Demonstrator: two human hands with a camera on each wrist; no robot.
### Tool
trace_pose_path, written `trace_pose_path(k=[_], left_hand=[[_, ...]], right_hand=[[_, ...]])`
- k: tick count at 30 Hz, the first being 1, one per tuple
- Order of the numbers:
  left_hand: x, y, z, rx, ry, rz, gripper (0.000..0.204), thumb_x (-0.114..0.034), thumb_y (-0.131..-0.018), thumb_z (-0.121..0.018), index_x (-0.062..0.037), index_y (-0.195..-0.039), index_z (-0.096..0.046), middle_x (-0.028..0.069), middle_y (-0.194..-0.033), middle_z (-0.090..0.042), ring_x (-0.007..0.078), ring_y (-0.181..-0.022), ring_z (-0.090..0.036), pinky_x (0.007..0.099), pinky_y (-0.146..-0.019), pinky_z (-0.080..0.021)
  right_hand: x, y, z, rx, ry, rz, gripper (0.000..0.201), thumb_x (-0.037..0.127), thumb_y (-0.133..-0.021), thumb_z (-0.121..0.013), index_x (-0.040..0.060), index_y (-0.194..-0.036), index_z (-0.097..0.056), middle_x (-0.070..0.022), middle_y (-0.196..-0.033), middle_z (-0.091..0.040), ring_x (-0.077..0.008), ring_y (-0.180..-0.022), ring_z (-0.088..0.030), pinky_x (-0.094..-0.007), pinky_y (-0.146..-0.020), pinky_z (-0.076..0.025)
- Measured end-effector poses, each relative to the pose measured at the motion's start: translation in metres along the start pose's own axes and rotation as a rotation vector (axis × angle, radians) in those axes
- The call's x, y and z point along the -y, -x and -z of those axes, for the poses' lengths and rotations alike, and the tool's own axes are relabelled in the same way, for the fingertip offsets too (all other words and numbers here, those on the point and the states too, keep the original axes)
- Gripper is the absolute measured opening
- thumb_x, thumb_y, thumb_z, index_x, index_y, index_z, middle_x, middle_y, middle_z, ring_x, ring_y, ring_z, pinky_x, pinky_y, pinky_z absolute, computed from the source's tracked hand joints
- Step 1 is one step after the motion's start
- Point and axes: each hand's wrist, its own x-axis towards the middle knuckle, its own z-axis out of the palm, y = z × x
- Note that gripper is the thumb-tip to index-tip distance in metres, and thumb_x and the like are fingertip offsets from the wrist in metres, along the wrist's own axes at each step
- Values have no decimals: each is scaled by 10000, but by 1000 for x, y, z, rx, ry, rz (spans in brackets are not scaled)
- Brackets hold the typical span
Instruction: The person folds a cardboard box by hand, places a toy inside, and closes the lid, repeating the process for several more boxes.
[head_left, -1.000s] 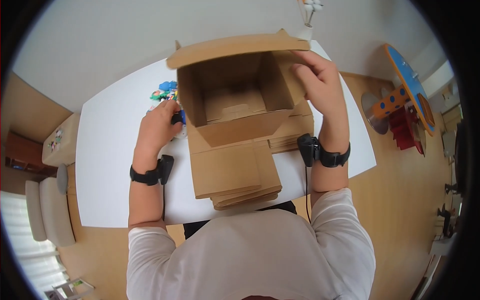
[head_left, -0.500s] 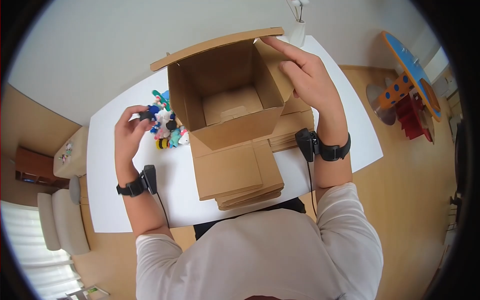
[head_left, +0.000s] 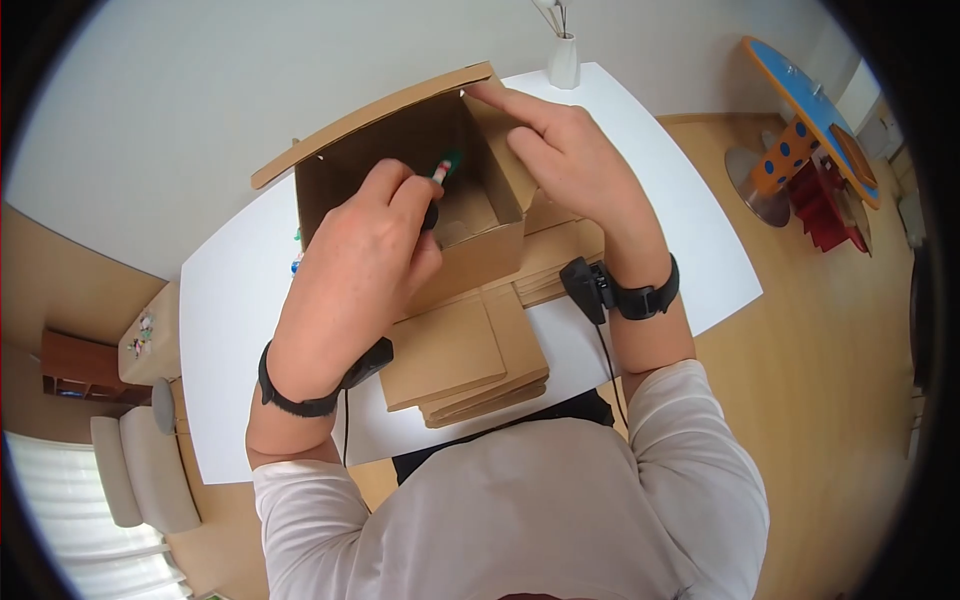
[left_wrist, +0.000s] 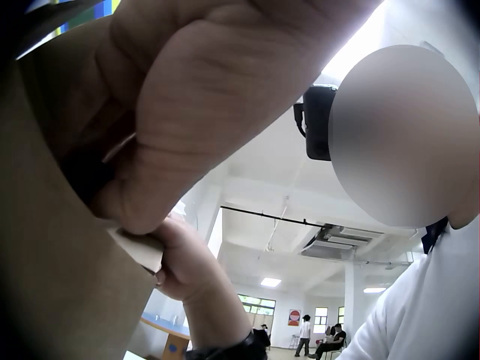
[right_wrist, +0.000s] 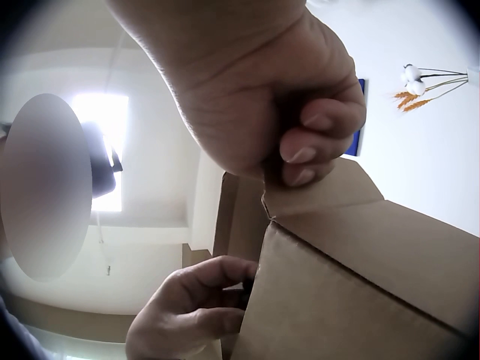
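An upright cardboard box has its lid raised at the back. My left hand reaches over the opening and pinches a small black toy, whose kind I cannot tell. Just beyond those fingertips shows a small green, white and red toy, against the box's inside. The right wrist view also catches the left hand behind the box wall. My right hand holds the box's right side flap with curled fingers, its index finger stretched along the lid's edge.
Flat cardboard pieces are stacked in front of the box on the white table. Small toys peek out left of the box, mostly hidden by the left arm. A white vase with stems stands at the back edge.
My left hand has picked a dark toy from the pile left of the box and carried it right, over the opening. The right hand stays at the flap; the view has shifted.
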Motion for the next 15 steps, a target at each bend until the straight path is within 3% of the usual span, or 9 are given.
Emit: trace_pose_path(k=[3, 4, 7, 8, 11, 12, 13, 15], left_hand=[[0, -2, -1, 138, -39, 83, 359, -21, -775, -658, -42, -1130, -612, 142, -1092, -607, 348, -866, -624, 414, -726, -509], [-1, -2, 1, 69, -57, 44, 368, -59, -794, -667, -36, -1157, -610, 153, -1135, -605, 355, -909, -622, 415, -768, -514], [0, 0, 10, -78, -103, -9, 435, -157, -837, -692, -32, -1243, -594, 181, -1263, -584, 373, -1048, -597, 416, -888, -509], [4, -1, 15, -92, -116, 5, 468, -177, -842, -699, -40, -1274, -582, 188, -1306, -567, 376, -1102, -575, 415, -924, -494], [20, -5, 27, -152, -93, 57, 505, -216, -864, -703, -58, -1324, -568, 200, -1391, -525, 371, -1177, -534, 395, -978, -463], [25, -7, 31, -146, -36, 116, 492, -224, -884, -687, -64, -1334, -567, 190, -1408, -517, 358, -1189, -534, 391, -987, -455], [32, -9, 34, -141, 22, 175, 478, -232, -905, -672, -70, -1343, -566, 179, -1426, -509, 345, -1202, -534, 387, -996, -448], [61, -13, 36, -163, 100, 133, 447, -305, -974, -572, -79, -1359, -562, 165, -1460, -482, 340, -1289, -472, 400, -1056, -394]], right_hand=[[0, -1, 0, 24, 19, -20, 506, 64, -856, -419, 46, -1335, -581, -159, -1135, -701, -220, -907, -675, -301, -876, -500], [-5, -2, -2, 3, 17, 22, 489, 63, -861, -424, 35, -1322, -584, -172, -1192, -681, -276, -1039, -675, -331, -943, -489], [-5, -3, -2, 10, 9, 15, 497, 59, -859, -426, 34, -1333, -573, -173, -1204, -676, -279, -1121, -651, -335, -981, -473], [-7, -3, -3, -10, 6, 36, 516, 57, -854, -426, 50, -1351, -565, -167, -1156, -694, -248, -958, -684, -318, -907, -500], [-1, -4, -1, 37, -27, -34, 544, 55, -846, -427, 92, -1372, -561, -153, -1089, -711, -188, -755, -638, -289, -798, -508], [4, -4, 2, 62, 24, -87, 569, 52, -837, -429, 133, -1385, -561, -142, -1037, -717, -138, -647, -548, -267, -719, -490], [5, -3, 3, 68, 12, -89, 573, 51, -838, -429, 139, -1389, -557, -139, -1041, -719, -133, -655, -552, -263, -726, -489], [2, -5, 2, 78, -16, -86, 581, 51, -838, -430, 152, -1398, -550, -134, -1049, -722, -123, -670, -559, -255, -740, -489]])
